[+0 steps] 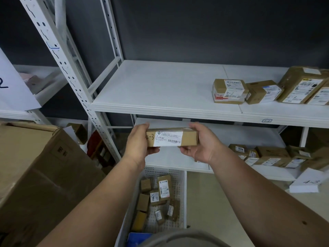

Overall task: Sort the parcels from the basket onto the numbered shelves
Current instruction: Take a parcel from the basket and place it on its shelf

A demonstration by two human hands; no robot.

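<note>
Two hands share one parcel [171, 136]: the left hand [138, 142] curls round its "4-3" end, the right hand [200, 144] round the other, fingers clamped on cardboard; its long axis runs left to right, level, in front of the lower shelf [231, 134]; that shelf lies just beyond, below shelf 4-2 [160, 86]; the basket [184, 193] sits beneath.

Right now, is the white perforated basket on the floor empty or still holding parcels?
Still holding parcels: several small brown cardboard boxes lie in the white perforated basket.

Matt brown cardboard parcel [171, 137], white perforated plastic basket [180, 182], painted metal shelf [160, 86]
</note>
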